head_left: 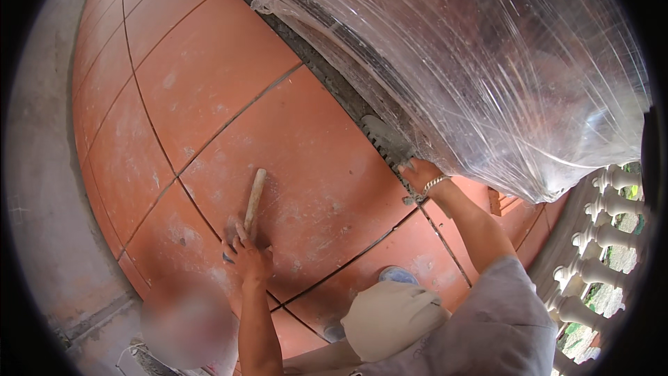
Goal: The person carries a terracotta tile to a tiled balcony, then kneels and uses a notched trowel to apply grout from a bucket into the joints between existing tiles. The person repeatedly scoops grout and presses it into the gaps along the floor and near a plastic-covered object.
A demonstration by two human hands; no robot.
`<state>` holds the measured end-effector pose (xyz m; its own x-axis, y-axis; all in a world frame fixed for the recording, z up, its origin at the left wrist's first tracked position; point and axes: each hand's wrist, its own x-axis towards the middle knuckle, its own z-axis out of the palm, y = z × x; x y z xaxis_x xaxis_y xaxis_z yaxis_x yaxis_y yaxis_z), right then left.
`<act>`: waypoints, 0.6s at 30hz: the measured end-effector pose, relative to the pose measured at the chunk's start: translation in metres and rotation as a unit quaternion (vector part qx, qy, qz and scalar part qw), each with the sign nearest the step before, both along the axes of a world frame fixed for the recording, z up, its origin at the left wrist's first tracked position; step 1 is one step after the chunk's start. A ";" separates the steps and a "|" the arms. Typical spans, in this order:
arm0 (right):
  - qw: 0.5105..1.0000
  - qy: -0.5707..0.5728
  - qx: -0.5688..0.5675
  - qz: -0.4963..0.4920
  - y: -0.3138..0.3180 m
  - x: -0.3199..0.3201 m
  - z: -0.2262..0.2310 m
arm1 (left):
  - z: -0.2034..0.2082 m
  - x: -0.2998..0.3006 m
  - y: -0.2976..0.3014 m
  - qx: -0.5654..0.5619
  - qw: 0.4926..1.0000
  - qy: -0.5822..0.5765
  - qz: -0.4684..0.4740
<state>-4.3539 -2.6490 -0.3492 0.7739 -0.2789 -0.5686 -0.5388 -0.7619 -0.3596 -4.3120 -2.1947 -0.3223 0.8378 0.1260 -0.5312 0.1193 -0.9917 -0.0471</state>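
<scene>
Left grip: the left hand (pixel 249 259) is curled around the head end of a mallet (pixel 249 210), fingers wrapped and pressing it onto the floor; the forearm rises from the lower edge.
Mallet: its pale wooden handle points up and slightly right from the hand, lying flat on a tile; the head is mostly hidden under the fingers.
Right grip: the right hand (pixel 419 174) is closed on the handle of a trowel (pixel 384 138); a metal bracelet (pixel 436 182) sits on the wrist.
Trowel: its grey blade points up and left from the hand, laid along the mortar strip (pixel 327 73), right at the foot of the wrapped bulk.
Mortar strip: a dark grey, rough band running diagonally between the tile edge and the wrapped bulk.
Tiles (pixel 209 69): large terracotta squares with thin dark joints, dusted with pale powder; both hands rest on them, well apart from each other.
Wrapped bulk (pixel 501 63): a big form covered in clear crinkled plastic film, filling the upper right, just above the right hand.
Knee (pixel 390 317): in beige cloth, bent over the tiles between the two arms; a blue-grey shoe tip shows just above it.
Sleeve (pixel 501 320): grey, on the right arm.
Balusters (pixel 598 237): white, turned, along the right edge, greenery behind.
Bare concrete (pixel 42 202): grey border left of the tiles.
</scene>
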 end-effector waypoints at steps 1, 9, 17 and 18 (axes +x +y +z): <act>1.000 -0.003 0.013 0.009 -0.005 0.007 -0.003 | 0.001 0.001 0.000 0.005 1.000 0.000 -0.003; 0.994 0.015 0.093 -0.051 -0.004 0.049 0.005 | 0.002 0.001 -0.001 0.004 1.000 0.006 0.000; 0.997 -0.057 0.042 -0.011 -0.005 0.043 -0.004 | 0.005 -0.001 -0.001 -0.009 1.000 -0.001 -0.001; 0.995 -0.094 -0.017 0.033 -0.003 0.040 -0.006 | 0.005 -0.001 -0.001 -0.009 1.000 -0.003 -0.002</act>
<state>-4.3135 -2.6521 -0.3550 0.8831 -0.2402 -0.4031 -0.4122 -0.8076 -0.4218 -4.3126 -2.1958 -0.3176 0.8418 0.1128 -0.5278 0.1149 -0.9930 -0.0289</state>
